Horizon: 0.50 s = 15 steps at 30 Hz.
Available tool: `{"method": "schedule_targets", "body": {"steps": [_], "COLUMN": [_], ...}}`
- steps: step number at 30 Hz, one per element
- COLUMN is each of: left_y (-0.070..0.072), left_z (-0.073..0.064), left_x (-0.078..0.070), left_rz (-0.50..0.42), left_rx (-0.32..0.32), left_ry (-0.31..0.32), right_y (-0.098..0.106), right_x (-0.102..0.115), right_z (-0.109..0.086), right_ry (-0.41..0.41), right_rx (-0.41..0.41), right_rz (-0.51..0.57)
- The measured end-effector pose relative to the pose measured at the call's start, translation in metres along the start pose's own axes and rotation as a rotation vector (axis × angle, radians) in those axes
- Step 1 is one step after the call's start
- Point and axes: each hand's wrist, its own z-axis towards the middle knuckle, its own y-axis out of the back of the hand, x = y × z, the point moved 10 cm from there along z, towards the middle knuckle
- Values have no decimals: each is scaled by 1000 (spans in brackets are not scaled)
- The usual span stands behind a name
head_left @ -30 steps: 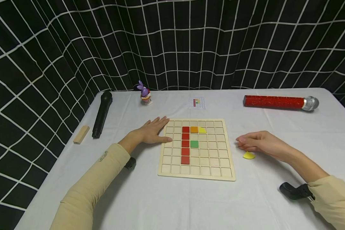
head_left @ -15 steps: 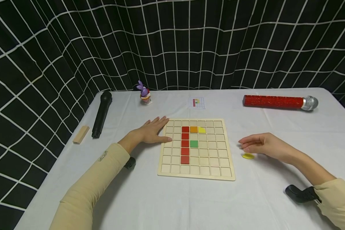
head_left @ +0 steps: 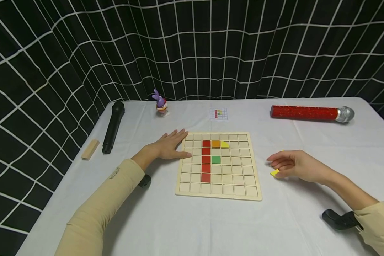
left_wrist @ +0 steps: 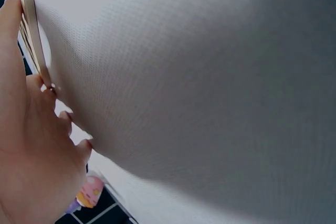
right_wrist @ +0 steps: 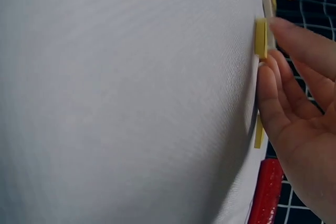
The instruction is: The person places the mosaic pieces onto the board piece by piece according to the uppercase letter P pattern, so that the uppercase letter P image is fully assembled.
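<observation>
My left hand (head_left: 170, 146) lies spread at the far left corner of a pale wooden grid board (head_left: 233, 190), the thumb over its left edge. Red tiles (head_left: 206, 159) fill a column on the board. An orange tile (head_left: 216, 144), a yellow rounded tile (head_left: 224, 144) and a green tile (head_left: 216, 159) sit to the column's right. Right of the board, my right hand (head_left: 302, 165) pinches a small yellow tile (head_left: 274, 173) low over the cloth, thumb against it and fingers curled in. The right wrist view shows this yellow tile (right_wrist: 261, 39) at the thumb tip.
Another yellow tile (right_wrist: 259, 132) lies beyond the right hand's fingers. A pattern card (head_left: 218, 114) and a purple-eared figurine (head_left: 160, 103) stand behind the board. A red microphone (head_left: 304, 113) is back right; a black microphone (head_left: 113, 128) and wooden block (head_left: 90, 149) are left.
My right hand has shifted slightly right and nearer, its thumb coming onto the yellow tile, which has turned from a fan shape to a slanted one. The left hand stays put.
</observation>
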Motion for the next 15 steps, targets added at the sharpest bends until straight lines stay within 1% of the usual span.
{"method": "schedule_targets", "body": {"steps": [2,6,12,15], "left_y": [0,0,0,0], "left_z": [0,0,-1,-1], "left_x": [0,0,-1,-1], "left_rz": [2,-2,1,6], "left_rx": [2,3,5,8], "left_ry": [1,2,2,4], "right_y": [0,-1,0,0], "right_x": [1,1,5,4], "right_z": [-1,-2,-4,-4], "right_ry": [14,8,33,19], "right_rx": [2,8,0,-1], "right_rz": [-23,-64,-100,-118]}}
